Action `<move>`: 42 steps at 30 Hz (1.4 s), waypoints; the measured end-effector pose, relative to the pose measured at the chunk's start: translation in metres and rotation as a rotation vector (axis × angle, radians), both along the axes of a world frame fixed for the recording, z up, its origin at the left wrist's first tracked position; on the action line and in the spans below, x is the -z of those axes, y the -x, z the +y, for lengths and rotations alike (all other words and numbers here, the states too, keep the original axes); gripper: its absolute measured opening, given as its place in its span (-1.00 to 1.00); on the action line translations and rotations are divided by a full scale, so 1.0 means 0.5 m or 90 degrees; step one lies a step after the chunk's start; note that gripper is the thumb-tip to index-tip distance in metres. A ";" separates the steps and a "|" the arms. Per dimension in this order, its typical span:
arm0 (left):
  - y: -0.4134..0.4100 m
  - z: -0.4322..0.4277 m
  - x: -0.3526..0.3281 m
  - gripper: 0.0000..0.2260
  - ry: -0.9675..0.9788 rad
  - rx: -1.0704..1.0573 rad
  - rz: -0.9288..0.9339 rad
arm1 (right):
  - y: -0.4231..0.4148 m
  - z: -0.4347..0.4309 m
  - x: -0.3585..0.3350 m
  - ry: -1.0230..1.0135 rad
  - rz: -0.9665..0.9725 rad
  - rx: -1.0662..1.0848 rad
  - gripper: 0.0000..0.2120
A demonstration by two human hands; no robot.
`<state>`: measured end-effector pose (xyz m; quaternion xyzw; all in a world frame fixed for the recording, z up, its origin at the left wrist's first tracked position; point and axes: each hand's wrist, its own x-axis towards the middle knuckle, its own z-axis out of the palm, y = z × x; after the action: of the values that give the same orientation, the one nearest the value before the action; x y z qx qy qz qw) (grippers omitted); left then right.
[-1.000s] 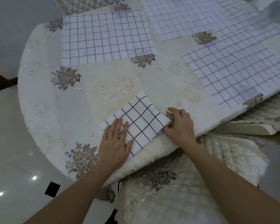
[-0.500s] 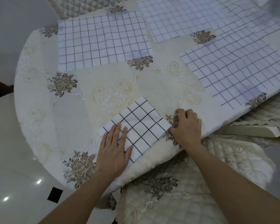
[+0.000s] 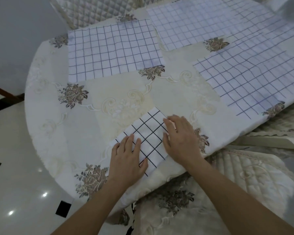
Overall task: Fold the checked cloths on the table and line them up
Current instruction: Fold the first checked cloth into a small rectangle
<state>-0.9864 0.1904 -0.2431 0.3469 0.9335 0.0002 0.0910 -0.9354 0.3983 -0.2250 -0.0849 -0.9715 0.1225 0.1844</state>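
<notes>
Where the left hand (image 3: pixel 127 160) lay flat on it, the near left corner of the folded cloth (image 3: pixel 147 138) was hidden, and the right hand (image 3: pixel 181 138) covered its right edge. Motion blur smeared the right fingers (image 3: pixel 170 122), but they looked spread and nearly straight, pressing down on the cloth, nothing gripped. Left fingers straight and together, palm down on the cloth, also gripping nothing. Top right of frame was cut off, so the far right cloth (image 3: pixel 255 75) ran out of view and a pale blurred shape up there couldn't be made out.

Counts: one folded cloth with bold black checks, three unfolded cloths with faint checks, two hands. Unfolded ones: left cloth (image 3: pixel 112 50) flat at the far left, middle cloth (image 3: pixel 190 22) at the far centre, the far right cloth reaching the table's right edge.

Folded cloth sat near the front rim of the round table (image 3: pixel 46 106), set diagonally, well apart from the three others. Bare floral tablecloth lay open to its left and between it and the far cloths. A quilted chair cushion (image 3: pixel 241 177) sat just below the table's near right edge.
</notes>
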 end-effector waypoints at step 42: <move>0.225 0.242 0.011 -0.77 -0.194 0.345 0.017 | -0.072 0.150 0.027 0.310 -0.230 0.082 -0.61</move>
<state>-1.0989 0.3114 -0.2486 0.5927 0.7974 0.1111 0.0226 -0.8994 0.4734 -0.2385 -0.2085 -0.9232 0.3228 -0.0094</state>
